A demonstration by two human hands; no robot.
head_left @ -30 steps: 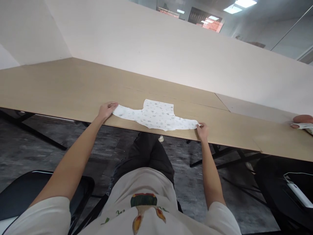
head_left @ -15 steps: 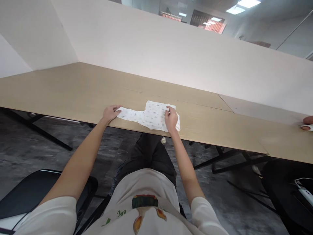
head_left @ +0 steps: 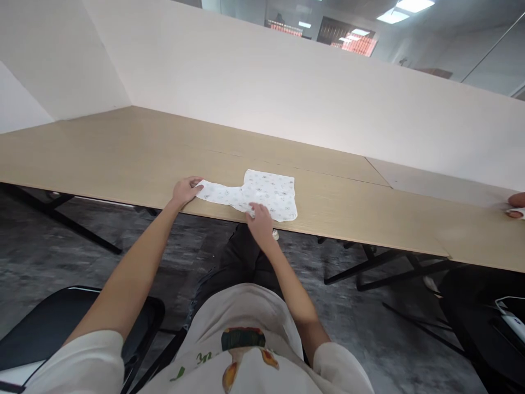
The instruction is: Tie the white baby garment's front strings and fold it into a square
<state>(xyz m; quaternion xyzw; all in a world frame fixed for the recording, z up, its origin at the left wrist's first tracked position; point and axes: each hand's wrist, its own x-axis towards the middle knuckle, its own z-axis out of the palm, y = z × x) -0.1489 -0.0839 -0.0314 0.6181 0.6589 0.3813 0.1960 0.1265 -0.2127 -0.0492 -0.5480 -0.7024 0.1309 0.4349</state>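
Observation:
A small white garment (head_left: 273,189) with a fine scattered print lies flat near the table's front edge. Its narrow sleeve (head_left: 221,192) stretches to the left. My left hand (head_left: 187,191) has the tip of that sleeve between thumb and fingers, low on the tabletop. At the garment's near edge, where sleeve and body meet, my right hand (head_left: 260,220) rests with bent fingers on the cloth and the thumb a little apart. The underside of the cloth is hidden.
The long wooden table (head_left: 164,148) runs up to a white partition (head_left: 254,82). Another person's hand (head_left: 517,201) holds something white at the far right edge. Black chairs stand on the left (head_left: 77,317) and right (head_left: 471,295).
My right hand has moved left from the garment's right side to its near edge. The cloth flap at the right no longer sticks out. My left hand stays at the sleeve tip.

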